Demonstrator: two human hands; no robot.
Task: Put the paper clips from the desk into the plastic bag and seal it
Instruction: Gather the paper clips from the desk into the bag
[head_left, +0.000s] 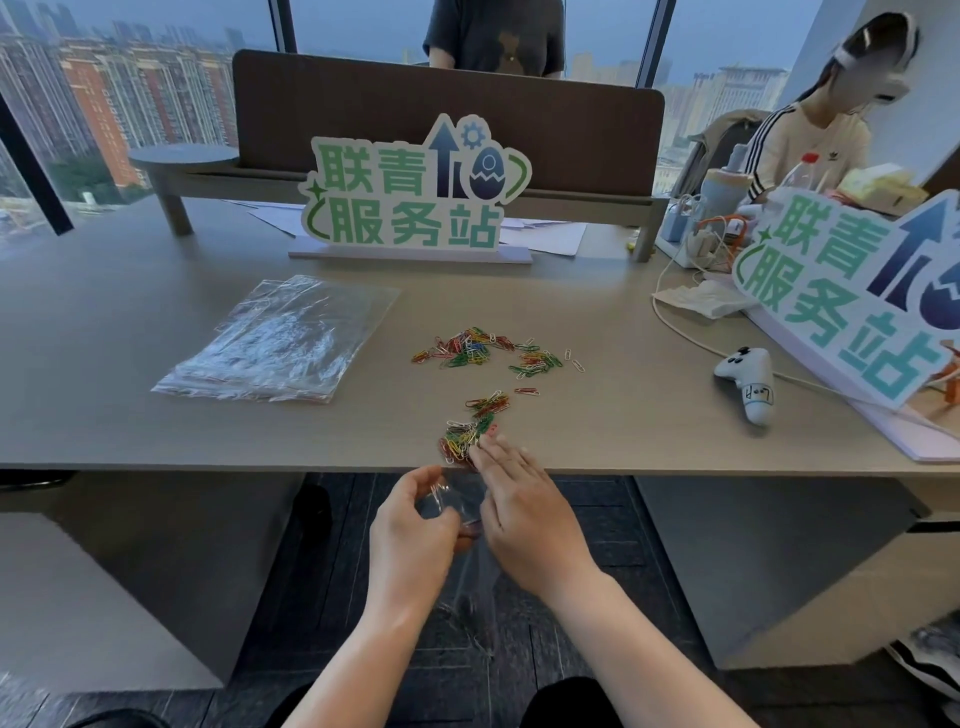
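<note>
A person sits at a pale wooden desk (156, 415), seen from their own head looking down at both bare hands, which are held just below the desk's near edge. The left hand (410, 530) curls its thumb and fingers around the mouth of a small clear plastic bag (452, 512), pinching it so it stays open; the bag hangs down between the two wrists, and a few clips seem to lie at its bottom, though the film is hard to make out. The right hand (524, 514) reaches over the desk edge with its fingers stretched nearly straight, the fingertips (491, 441) touching the nearest pile of coloured paper clips (470, 434). It closes around nothing. A larger scatter of clips (488, 353) lies farther back near the middle of the desk. To the left rests a stack of spare clear bags (280, 343). Behind stands a green lettered sign (415, 197), and to the right lies a white game controller (748, 379).
</note>
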